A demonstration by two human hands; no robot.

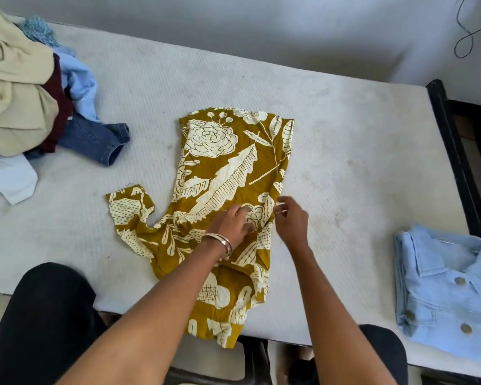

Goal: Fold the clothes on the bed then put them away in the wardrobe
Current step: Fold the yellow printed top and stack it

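Note:
A mustard-yellow garment with a cream floral print [228, 168] lies spread on the white mattress [345, 140], its lower end hanging over the near edge and one sleeve sticking out to the left. My left hand [232, 225], with a bangle at the wrist, rests on the cloth near its right side, fingers bent into the fabric. My right hand [290, 218] is at the garment's right edge, fingertips pinching the folded edge.
A heap of unfolded clothes [25, 93] (beige, maroon, light blue, denim, white) sits at the left. A folded light-blue buttoned shirt [444, 295] lies at the near right. The black bed frame [456, 151] runs along the right side. My knees in black trousers press against the near edge.

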